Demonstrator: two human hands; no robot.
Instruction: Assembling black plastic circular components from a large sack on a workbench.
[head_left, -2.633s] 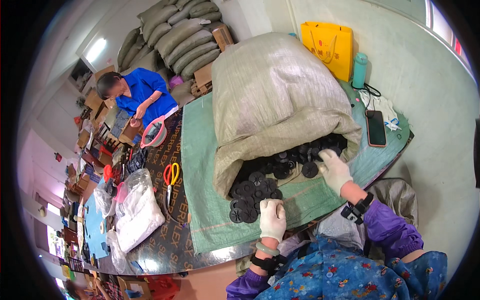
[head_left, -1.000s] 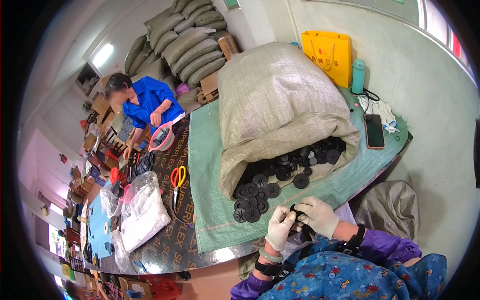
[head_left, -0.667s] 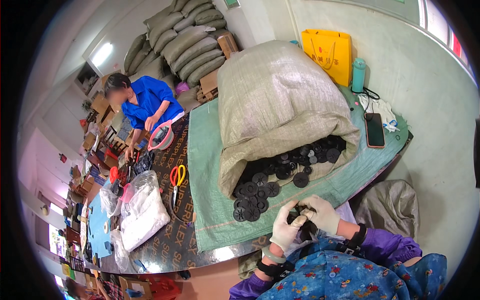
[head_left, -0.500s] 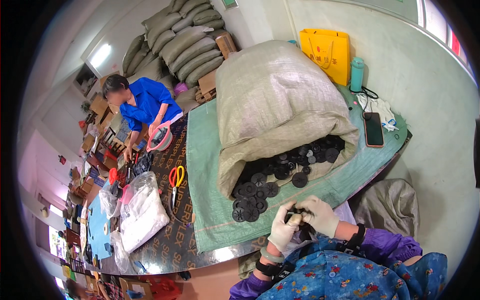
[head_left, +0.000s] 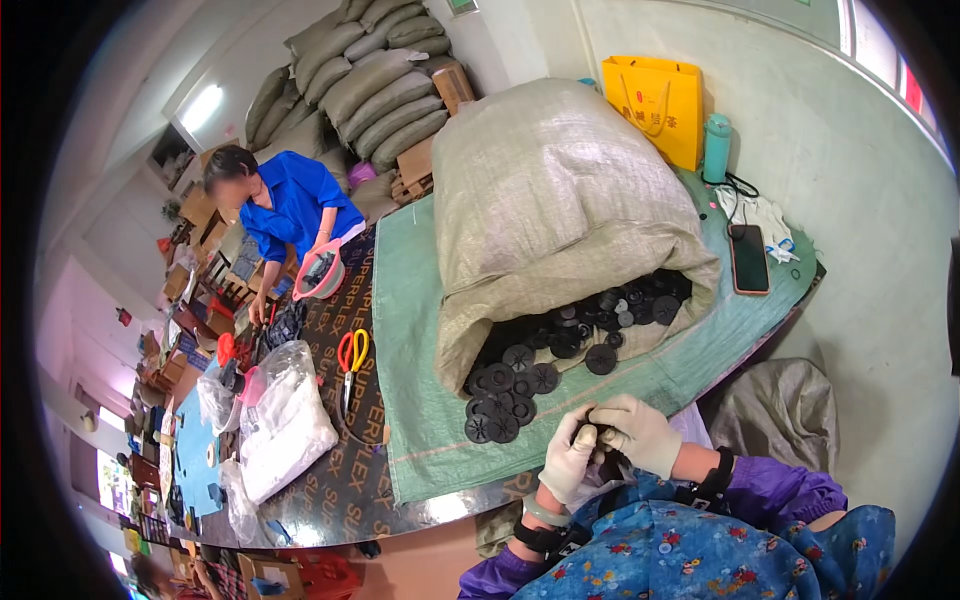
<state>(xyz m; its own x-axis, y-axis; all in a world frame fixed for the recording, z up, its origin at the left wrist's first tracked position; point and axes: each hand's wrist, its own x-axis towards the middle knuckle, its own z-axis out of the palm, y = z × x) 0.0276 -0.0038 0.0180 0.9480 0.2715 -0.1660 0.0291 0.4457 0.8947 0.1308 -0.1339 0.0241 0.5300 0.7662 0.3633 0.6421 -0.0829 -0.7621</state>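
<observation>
White-gloved left hand [head_left: 567,460] and right hand [head_left: 641,433] pinch a black piece [head_left: 601,430] near the bulging sack [head_left: 570,190].

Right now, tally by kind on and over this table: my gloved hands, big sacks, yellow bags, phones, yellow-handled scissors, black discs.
Left gloved hand, right gloved hand: 2
Big sack: 1
Yellow bag: 1
Phone: 1
Yellow-handled scissors: 1
Total: 6
Black discs: overlapping, uncountable, left out

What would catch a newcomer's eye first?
A bulging woven sack dominates the green sheet, black discs spilled from its mouth. Near its far right corner stands a bright yellow bag. In front of the sack, gloved left hand and right hand pinch a small dark piece.
</observation>
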